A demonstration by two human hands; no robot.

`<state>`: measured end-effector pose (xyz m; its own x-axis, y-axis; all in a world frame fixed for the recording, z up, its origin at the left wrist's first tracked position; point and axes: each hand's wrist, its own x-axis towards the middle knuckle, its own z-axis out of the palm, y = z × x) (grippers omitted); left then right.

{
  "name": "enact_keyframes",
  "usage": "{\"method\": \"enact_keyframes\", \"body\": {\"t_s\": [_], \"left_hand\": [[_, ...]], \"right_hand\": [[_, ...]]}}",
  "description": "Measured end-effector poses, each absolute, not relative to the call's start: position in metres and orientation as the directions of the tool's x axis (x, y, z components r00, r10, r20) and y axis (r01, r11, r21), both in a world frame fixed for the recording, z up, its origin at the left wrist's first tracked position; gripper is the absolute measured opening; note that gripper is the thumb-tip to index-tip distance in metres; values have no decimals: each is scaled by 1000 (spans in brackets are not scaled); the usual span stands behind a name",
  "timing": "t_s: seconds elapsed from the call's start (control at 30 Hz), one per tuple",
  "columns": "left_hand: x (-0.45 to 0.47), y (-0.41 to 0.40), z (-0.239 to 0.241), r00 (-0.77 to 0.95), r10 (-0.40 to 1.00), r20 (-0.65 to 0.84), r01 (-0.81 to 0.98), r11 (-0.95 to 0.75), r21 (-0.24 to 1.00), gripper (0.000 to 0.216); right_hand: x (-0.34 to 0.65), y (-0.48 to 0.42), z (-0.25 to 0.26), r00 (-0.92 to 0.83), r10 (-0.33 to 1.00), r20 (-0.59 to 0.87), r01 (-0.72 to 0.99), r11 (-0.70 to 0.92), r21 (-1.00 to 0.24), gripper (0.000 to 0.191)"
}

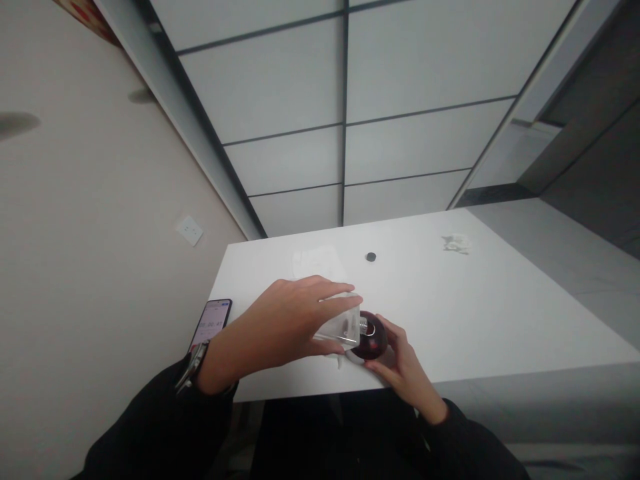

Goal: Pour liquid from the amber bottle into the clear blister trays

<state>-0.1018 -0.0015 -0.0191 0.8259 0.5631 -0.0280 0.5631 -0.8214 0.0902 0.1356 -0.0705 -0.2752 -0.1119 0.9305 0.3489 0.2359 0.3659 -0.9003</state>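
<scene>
My left hand (300, 317) grips a clear bottle (341, 331), fingers along its top side and thumb below. The bottle lies tipped over sideways, its threaded neck pointing right. That neck meets the opening of a dark red, rounded container (374, 337); whether the two touch I cannot tell. Around the right side of the red container my right hand (403, 360) is closed, with fingers behind and thumb in front. Beyond the hands, a small dark round cap (371, 257) lies on the white table (425, 293).
A phone (213, 320) with a lit screen lies at the table's left edge, beside my left wrist. A flat pale sheet (317, 262) lies behind my left hand. Crumpled white tissue (456, 244) rests at the back right. White panelled doors (295, 87) stand behind the table.
</scene>
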Motion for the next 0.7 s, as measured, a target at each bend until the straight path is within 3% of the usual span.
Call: {"method": "enact_keyframes", "body": {"t_s": [0.7], "left_hand": [[-97,-1,-12,826,561,-64,564,-824,51,63]], "right_hand": [[135,-70,-274,-110,921,374,264,390,-882,77]]}}
